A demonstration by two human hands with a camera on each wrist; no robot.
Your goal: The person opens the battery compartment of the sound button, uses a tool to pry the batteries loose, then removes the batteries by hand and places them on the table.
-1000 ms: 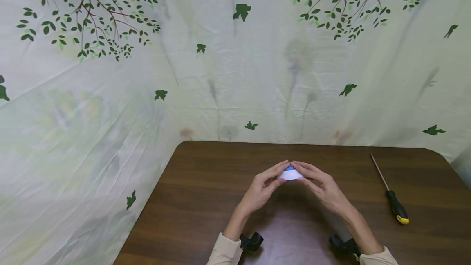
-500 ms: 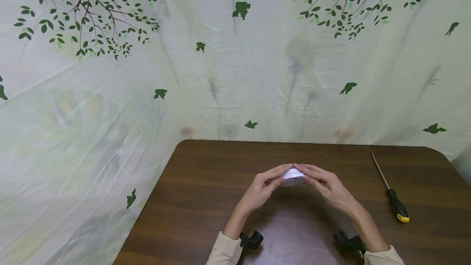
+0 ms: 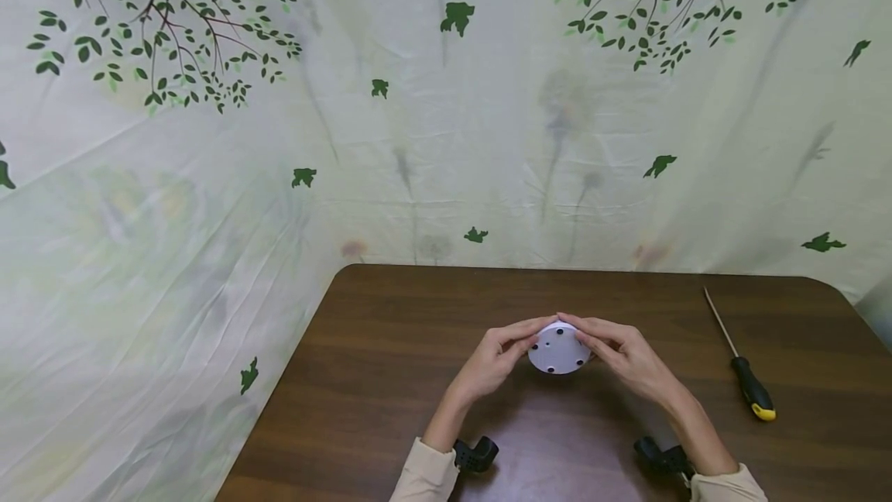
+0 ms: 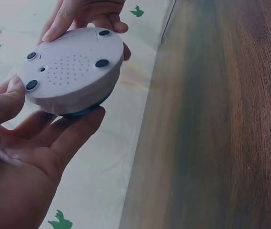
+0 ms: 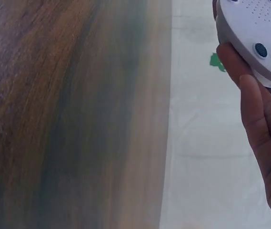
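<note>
Both hands hold up a round white device (image 3: 560, 350) above the table, its flat underside tilted toward the head camera. In the left wrist view, that underside (image 4: 71, 64) carries dark round feet near its rim, a cluster of small holes and one larger hole; a blue part shows beneath. My left hand (image 3: 488, 362) grips the left edge, thumb on the underside and fingers beneath. My right hand (image 3: 623, 359) grips the right edge likewise. In the right wrist view, the right hand's fingers (image 5: 264, 121) lie against the device's side (image 5: 256, 40), which is partly cut off.
A screwdriver (image 3: 751, 390) with a black and yellow handle lies on the right of the brown wooden table (image 3: 390, 378). A leaf-patterned cloth (image 3: 446, 138) hangs behind and to the left. Black wrist cameras (image 3: 477, 456) sit at both wrists.
The device has been tilted between the hands: earlier its white side and blue top showed, now its underside faces the head camera. The hands have shifted slightly; the screwdriver stays put.
</note>
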